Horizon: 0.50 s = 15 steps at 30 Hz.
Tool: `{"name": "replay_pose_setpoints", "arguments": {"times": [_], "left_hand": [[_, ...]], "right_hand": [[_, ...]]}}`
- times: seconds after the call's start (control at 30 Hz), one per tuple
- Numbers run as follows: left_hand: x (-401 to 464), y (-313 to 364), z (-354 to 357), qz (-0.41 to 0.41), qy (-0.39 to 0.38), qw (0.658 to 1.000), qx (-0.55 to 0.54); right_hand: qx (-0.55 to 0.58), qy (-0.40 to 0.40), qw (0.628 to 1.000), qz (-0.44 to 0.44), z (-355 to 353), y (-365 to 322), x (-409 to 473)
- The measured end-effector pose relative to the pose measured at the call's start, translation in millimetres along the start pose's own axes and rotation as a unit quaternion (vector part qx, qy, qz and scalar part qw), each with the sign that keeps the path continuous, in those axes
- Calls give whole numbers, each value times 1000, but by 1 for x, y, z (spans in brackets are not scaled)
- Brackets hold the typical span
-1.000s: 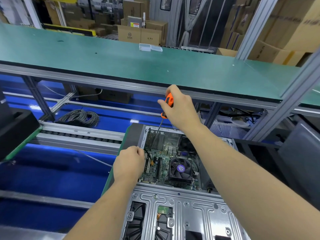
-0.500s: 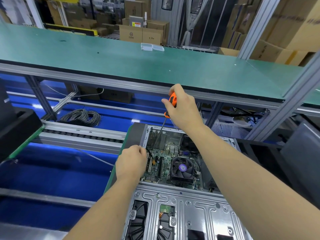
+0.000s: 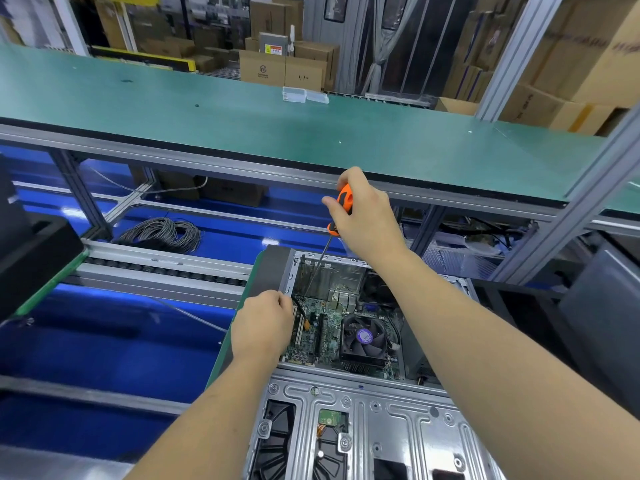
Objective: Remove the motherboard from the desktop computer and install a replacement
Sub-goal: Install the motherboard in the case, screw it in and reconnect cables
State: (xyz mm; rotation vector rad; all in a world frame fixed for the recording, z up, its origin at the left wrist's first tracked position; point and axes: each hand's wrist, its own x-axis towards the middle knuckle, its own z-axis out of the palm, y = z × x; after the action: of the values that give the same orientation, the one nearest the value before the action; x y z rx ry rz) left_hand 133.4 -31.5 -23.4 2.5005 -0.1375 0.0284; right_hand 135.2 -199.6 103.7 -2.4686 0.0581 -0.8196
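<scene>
setting: green workbench shelf above blue conveyor frames, cartons behind.
motherboard: seated inside the open desktop case, fan on it.
right hand: curled around an orange screwdriver, shaft angled down into the case.
left hand: at the board's left edge, fingers curled; whether it pinches anything, cannot tell.

The desktop case was bare stamped metal, faintly glossy. The screwdriver had an orange plastic handle and thin steel shaft. The bench top looked matt green, smooth.
</scene>
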Motion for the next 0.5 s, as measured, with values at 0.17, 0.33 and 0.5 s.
{"name": "replay_pose_setpoints", "arguments": {"times": [0.17,0.33,0.5], "left_hand": [[-1,0,1,3,2,1000,6],[0,-1,1,2,1,1000,8],[-1,0,1,1,2,1000,5]], "right_hand": [[-3,1,1000,3,1,1,-1],[0,-5,1000,-2,2,0,0],[14,-30,999,-31,4,-9,-2]]}}
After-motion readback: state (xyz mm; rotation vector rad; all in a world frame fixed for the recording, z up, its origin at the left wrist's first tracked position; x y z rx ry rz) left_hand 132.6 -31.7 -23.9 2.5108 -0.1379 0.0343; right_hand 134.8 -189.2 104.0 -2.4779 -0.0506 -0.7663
